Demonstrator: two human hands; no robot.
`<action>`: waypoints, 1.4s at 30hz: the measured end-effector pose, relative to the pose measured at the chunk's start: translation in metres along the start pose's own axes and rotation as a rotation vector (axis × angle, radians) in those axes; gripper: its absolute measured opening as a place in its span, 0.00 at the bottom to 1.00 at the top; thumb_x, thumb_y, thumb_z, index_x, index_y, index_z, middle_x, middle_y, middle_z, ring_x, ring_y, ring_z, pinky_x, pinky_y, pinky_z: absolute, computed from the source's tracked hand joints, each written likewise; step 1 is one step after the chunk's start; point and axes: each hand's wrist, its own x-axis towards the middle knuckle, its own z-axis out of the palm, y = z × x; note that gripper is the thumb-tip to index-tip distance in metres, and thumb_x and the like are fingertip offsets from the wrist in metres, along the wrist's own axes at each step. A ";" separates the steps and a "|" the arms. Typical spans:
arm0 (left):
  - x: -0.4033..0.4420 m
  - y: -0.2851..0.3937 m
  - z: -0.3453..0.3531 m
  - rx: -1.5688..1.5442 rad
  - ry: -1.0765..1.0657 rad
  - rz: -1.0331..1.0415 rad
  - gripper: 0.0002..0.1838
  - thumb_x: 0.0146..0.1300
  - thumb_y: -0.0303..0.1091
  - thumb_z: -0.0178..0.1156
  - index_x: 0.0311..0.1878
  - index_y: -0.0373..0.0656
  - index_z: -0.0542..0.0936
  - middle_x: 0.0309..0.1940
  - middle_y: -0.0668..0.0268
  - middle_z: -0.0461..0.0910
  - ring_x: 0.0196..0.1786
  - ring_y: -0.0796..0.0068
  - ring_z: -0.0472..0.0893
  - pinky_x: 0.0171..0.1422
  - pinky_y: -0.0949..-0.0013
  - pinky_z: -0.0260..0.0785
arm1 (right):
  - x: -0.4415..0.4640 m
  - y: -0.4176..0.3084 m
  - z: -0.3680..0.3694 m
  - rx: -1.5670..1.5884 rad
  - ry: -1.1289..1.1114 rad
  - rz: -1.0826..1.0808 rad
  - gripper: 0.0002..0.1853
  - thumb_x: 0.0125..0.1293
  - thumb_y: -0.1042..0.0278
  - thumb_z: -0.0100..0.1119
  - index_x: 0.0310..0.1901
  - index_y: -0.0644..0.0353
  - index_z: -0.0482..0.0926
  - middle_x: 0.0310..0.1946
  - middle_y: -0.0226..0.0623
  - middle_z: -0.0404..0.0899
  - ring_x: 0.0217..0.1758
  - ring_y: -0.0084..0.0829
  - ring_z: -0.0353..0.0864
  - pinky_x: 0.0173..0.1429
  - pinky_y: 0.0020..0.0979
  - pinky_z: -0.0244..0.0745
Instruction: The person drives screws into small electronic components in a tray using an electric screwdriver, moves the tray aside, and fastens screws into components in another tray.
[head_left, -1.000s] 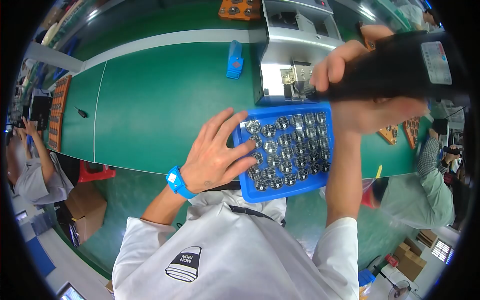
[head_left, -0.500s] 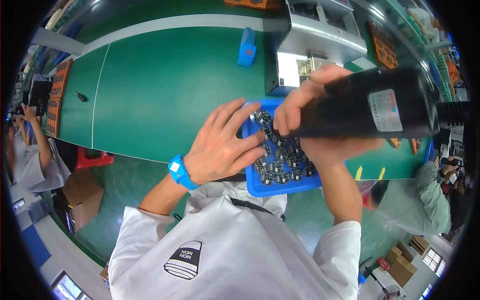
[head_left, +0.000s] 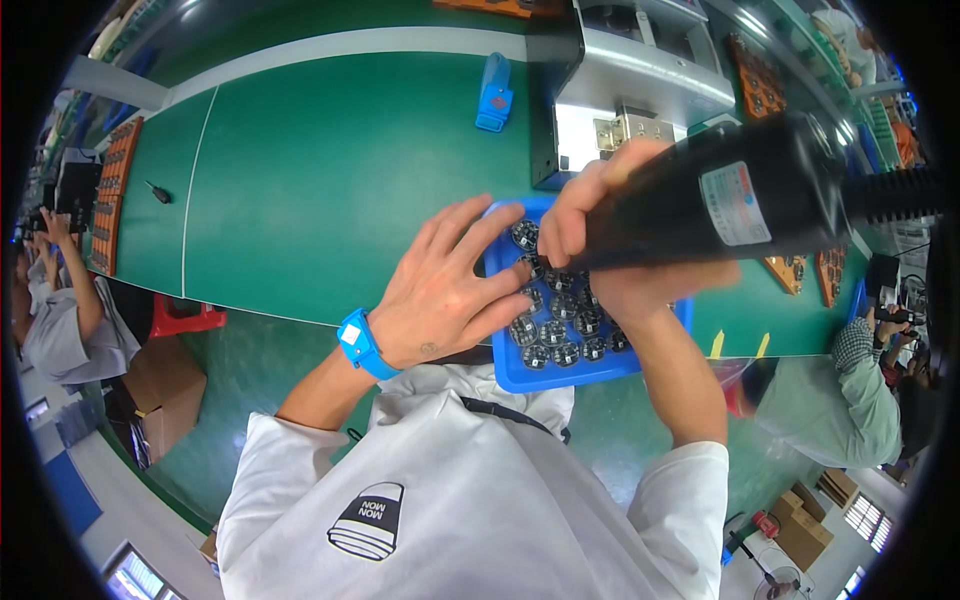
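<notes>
A blue tray (head_left: pixel 540 380) holds several round clear-and-black parts (head_left: pixel 552 333) in rows. My left hand (head_left: pixel 440 285) rests at its left side with fingers spread, the fingertips over the rim and touching or close to the leftmost parts. A blue wrist strap (head_left: pixel 361 343) is on that wrist. My right hand (head_left: pixel 610 220) is wrapped round a thick black handheld tool (head_left: pixel 690 205) with a white label, held tilted over the tray. The tool's tip is hidden behind the fingers, near the upper left parts.
Behind the tray stands a metal machine (head_left: pixel 640 75). A blue strap (head_left: pixel 494 95) and a small dark screwdriver (head_left: pixel 158 192) lie on the green table (head_left: pixel 300 180). Orange trays (head_left: pixel 116 195) stand at the far left, others at right. Co-workers (head_left: pixel 80 310) sit on both sides.
The black tool and my right hand have moved left over the tray, and the tool has since tilted, its rear end rising. My left hand has stayed at the tray's left side.
</notes>
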 end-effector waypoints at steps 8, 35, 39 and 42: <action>-0.003 0.001 0.004 -0.001 0.017 -0.021 0.13 0.59 0.43 0.68 0.43 0.46 0.85 0.65 0.51 0.71 0.66 0.44 0.70 0.61 0.49 0.71 | 0.005 -0.016 -0.005 -0.062 0.007 -0.154 0.62 0.56 0.09 0.36 0.74 0.62 0.54 0.24 0.42 0.75 0.21 0.35 0.76 0.30 0.36 0.76; 0.001 0.003 0.003 -0.032 -0.003 -0.052 0.14 0.60 0.42 0.68 0.45 0.46 0.85 0.68 0.49 0.69 0.68 0.42 0.70 0.66 0.46 0.66 | 0.036 -0.042 -0.060 0.003 -0.206 -0.685 0.64 0.51 0.06 0.40 0.69 0.66 0.58 0.29 0.43 0.76 0.24 0.33 0.76 0.31 0.36 0.75; 0.002 0.004 0.003 -0.044 0.006 -0.056 0.14 0.60 0.42 0.67 0.45 0.46 0.85 0.68 0.49 0.69 0.68 0.42 0.70 0.66 0.46 0.66 | 0.030 -0.036 -0.060 -0.126 -0.039 -0.503 0.64 0.50 0.06 0.41 0.68 0.65 0.59 0.29 0.41 0.76 0.24 0.33 0.76 0.29 0.35 0.74; 0.001 0.004 0.003 -0.051 0.008 -0.059 0.14 0.60 0.42 0.67 0.45 0.46 0.85 0.68 0.49 0.69 0.68 0.43 0.70 0.66 0.46 0.66 | 0.032 -0.040 -0.056 0.053 -0.096 -0.631 0.62 0.54 0.07 0.34 0.70 0.62 0.59 0.30 0.41 0.76 0.24 0.33 0.76 0.29 0.36 0.75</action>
